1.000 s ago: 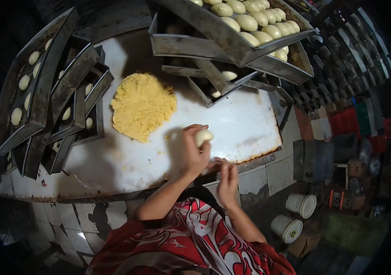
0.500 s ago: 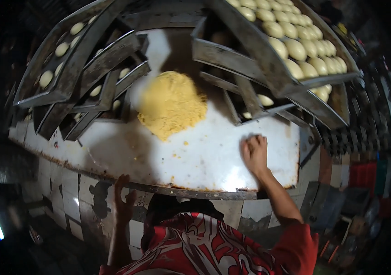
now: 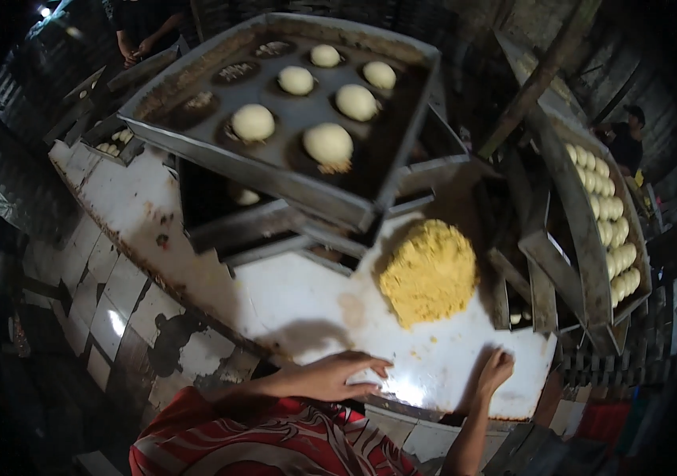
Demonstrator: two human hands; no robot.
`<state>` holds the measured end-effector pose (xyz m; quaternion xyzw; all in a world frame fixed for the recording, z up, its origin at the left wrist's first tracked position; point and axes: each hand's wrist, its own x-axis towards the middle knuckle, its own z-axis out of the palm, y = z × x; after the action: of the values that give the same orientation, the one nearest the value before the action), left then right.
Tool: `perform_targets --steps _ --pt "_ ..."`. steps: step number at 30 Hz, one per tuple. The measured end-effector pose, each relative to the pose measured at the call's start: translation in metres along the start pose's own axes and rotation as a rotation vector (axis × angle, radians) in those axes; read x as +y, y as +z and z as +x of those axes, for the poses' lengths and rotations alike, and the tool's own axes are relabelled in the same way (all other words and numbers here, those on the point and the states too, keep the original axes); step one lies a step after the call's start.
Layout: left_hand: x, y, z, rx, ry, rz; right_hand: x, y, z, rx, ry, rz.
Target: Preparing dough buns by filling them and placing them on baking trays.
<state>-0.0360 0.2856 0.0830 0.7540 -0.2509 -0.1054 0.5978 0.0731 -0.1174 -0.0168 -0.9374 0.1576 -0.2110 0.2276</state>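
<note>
A mound of yellow crumbly mass (image 3: pixel 431 274) lies on the white tabletop (image 3: pixel 299 289), beyond both hands. My left hand (image 3: pixel 338 374) is held low over the table's front edge, palm down, fingers stretched out and apart, with nothing in it. To its right, my right hand (image 3: pixel 496 370) rests on the table as a loose fist, near the right corner; no object shows in it. A large metal tray (image 3: pixel 251 163) tops a crosswise stack left of the mound and holds several pale round dough balls (image 3: pixel 327 145).
Another stack on the right carries a tray (image 3: pixel 573 230) with rows of dough balls. More trays (image 3: pixel 112 143) stand at the far left. A slanting wooden post (image 3: pixel 541 75) rises behind. Two people are in the background, one far left (image 3: pixel 144 36), one far right (image 3: pixel 632 139).
The view has swung left, bringing the left tray stack close. My left hand has risen from beside the table edge to over it. My right hand stays on the table, more tightly curled.
</note>
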Motion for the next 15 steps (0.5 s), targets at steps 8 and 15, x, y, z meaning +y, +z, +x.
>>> perform_targets --steps 8,15 --pt "-0.027 -0.111 -0.082 -0.281 -0.094 -0.210 -0.088 -0.063 -0.016 -0.699 0.444 0.201" --pt "-0.017 -0.149 -0.118 -0.135 -0.205 -0.378 -0.624 -0.110 -0.015 -0.466 -1.009 0.553"
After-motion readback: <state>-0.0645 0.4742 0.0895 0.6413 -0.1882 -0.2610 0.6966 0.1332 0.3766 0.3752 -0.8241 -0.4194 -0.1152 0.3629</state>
